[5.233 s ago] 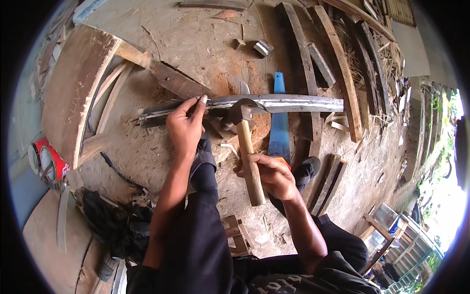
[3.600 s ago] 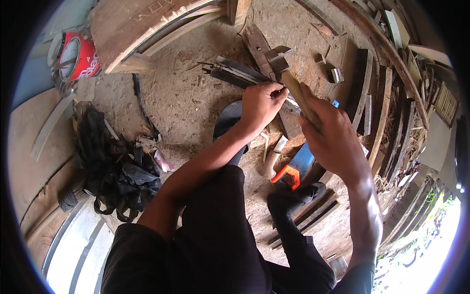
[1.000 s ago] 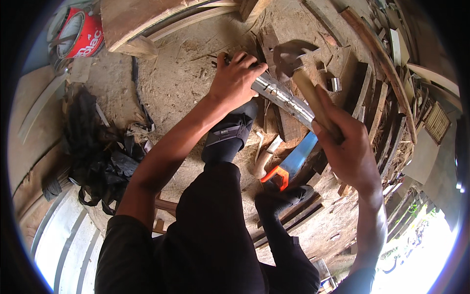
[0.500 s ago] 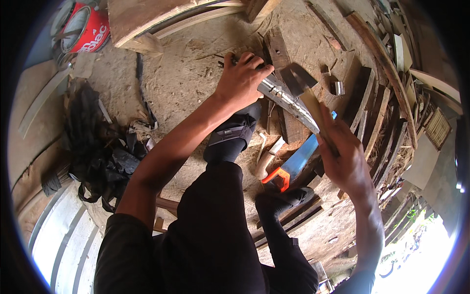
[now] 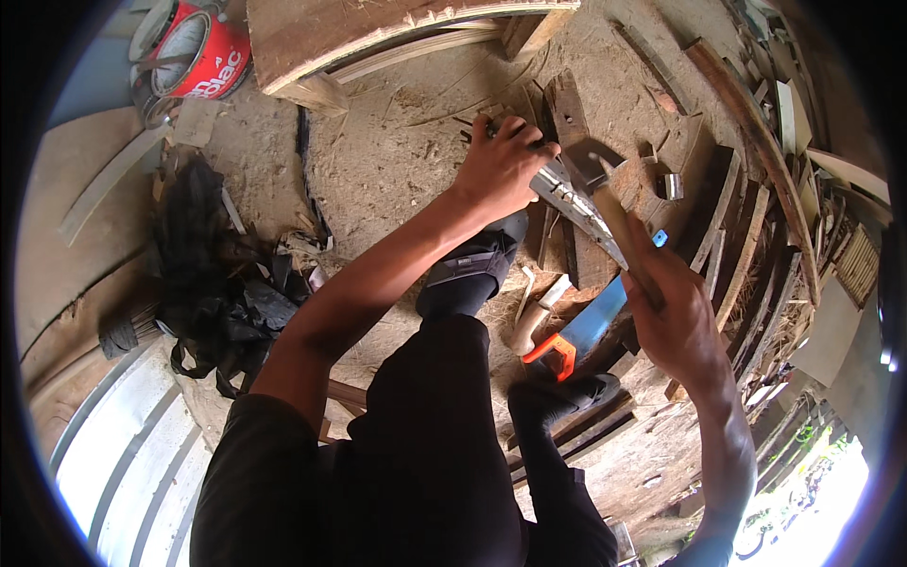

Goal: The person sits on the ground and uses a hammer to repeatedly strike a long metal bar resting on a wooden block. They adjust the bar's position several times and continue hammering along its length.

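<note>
My left hand [image 5: 507,168] is closed round the upper end of a weathered grey strip of wood [image 5: 578,208] with pale streaks. The strip slants down to the right, above my left shoe. Thin dark pieces stick out beyond my left knuckles; I cannot tell what they are. In my right hand [image 5: 675,312] is a wooden-handled tool [image 5: 619,222], its dark metal head up beside the strip. The head's exact kind is unclear. Below the strip, a handsaw [image 5: 595,317] with a blue blade and an orange handle lies on the ground, next to a wooden-handled tool [image 5: 539,317].
A wooden bench-like piece [image 5: 378,38] stands at the far side, with a red can [image 5: 222,57] to its left. Black plastic bags [image 5: 227,302] lie at left. Several planks and offcuts [image 5: 746,250] crowd the right side. A dark board [image 5: 570,113] lies beyond my left hand.
The whole view has shifted, so the scene sits farther right and lower. The tool's head has turned from its broad side to a narrower one. Both hands keep their hold.
</note>
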A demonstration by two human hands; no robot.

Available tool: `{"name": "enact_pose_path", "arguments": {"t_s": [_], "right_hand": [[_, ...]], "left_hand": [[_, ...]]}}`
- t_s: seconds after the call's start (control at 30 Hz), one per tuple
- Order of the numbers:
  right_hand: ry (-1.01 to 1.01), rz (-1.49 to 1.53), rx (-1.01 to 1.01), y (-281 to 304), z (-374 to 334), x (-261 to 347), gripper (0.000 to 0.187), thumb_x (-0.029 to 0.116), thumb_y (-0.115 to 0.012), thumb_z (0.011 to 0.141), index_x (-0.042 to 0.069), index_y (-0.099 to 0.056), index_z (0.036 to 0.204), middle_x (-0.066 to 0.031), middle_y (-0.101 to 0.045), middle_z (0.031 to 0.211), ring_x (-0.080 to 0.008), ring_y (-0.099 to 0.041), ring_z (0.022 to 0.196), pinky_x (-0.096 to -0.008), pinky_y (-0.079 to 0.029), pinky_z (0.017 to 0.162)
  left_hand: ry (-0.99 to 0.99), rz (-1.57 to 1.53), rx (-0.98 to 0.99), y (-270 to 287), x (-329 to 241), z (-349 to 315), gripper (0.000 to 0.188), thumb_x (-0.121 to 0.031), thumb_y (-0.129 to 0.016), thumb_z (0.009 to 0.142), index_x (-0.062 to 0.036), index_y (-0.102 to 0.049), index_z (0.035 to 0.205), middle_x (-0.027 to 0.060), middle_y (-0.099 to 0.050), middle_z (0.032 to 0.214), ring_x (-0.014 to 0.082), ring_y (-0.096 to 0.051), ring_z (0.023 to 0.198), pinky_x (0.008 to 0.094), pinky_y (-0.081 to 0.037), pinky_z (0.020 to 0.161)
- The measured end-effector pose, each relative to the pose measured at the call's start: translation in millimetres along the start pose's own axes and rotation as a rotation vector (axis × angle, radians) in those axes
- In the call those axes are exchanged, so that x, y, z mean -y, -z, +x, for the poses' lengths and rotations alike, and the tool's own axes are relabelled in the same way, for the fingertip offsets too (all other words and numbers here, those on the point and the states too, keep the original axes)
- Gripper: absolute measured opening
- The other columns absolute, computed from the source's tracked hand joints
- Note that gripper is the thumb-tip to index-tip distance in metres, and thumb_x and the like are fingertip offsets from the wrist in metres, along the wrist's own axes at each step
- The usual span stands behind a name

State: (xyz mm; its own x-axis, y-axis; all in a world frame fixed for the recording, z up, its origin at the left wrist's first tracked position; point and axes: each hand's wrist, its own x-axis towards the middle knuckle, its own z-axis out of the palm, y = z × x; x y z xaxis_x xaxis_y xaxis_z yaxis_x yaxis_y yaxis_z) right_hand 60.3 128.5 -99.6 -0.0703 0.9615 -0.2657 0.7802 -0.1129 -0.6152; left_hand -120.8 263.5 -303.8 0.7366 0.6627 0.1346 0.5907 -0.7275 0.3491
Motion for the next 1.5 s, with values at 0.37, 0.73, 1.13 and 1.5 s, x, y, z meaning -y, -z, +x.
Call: {"name": "enact_pose_path", "arguments": {"t_s": [0.37, 0.73, 1.13, 1.5], "right_hand": [[-0.036, -0.024, -0.042, -3.2, -2.5, -9.7, 0.054, 0.000, -0.064, 0.094, -0.001, -0.054, 0.147, -0.0221, -0.066, 0.095, -0.0324, -0.063, 0.078, -0.0427, -0.051, 0.072], [-0.009, -0.016, -0.051, -3.8, 0.9, -15.7, 0.050, 0.000, -0.064, 0.095, -0.001, -0.054, 0.144, -0.0171, -0.069, 0.109, -0.0216, -0.056, 0.079, -0.0341, -0.049, 0.071], [-0.010, -0.041, -0.127, -14.6, -19.7, -38.4, 0.058, 0.002, -0.064, 0.098, 0.002, -0.048, 0.154, -0.0175, -0.072, 0.112, -0.0160, -0.056, 0.077, -0.0311, -0.048, 0.067], [-0.473, 0.177, -0.274, -60.0, -47.0, -43.8, 0.043, 0.020, -0.067, 0.102, -0.001, -0.056, 0.138, -0.0097, -0.069, 0.081, -0.0099, -0.059, 0.069, -0.0290, -0.051, 0.063]], "left_hand": [[0.000, -0.058, -0.009, -3.3, -3.2, -3.0, 0.069, -0.027, -0.094, 0.064, -0.0204, -0.069, 0.128, 0.0007, -0.064, 0.123, 0.0244, -0.052, 0.130, 0.0605, -0.035, 0.110], [0.011, -0.079, 0.049, 1.0, -3.3, -2.9, 0.074, -0.026, -0.094, 0.066, -0.0220, -0.067, 0.134, 0.0015, -0.065, 0.127, 0.0245, -0.052, 0.132, 0.0598, -0.034, 0.112], [-0.007, -0.091, 0.058, 0.9, -7.2, 5.7, 0.065, -0.021, -0.089, 0.069, -0.0202, -0.069, 0.131, 0.0028, -0.066, 0.126, 0.0248, -0.053, 0.130, 0.0629, -0.035, 0.110], [0.022, -0.095, 0.076, 5.2, -6.6, 3.6, 0.067, -0.022, -0.090, 0.069, -0.0210, -0.069, 0.132, 0.0015, -0.065, 0.129, 0.0248, -0.052, 0.132, 0.0589, -0.033, 0.113]]}}
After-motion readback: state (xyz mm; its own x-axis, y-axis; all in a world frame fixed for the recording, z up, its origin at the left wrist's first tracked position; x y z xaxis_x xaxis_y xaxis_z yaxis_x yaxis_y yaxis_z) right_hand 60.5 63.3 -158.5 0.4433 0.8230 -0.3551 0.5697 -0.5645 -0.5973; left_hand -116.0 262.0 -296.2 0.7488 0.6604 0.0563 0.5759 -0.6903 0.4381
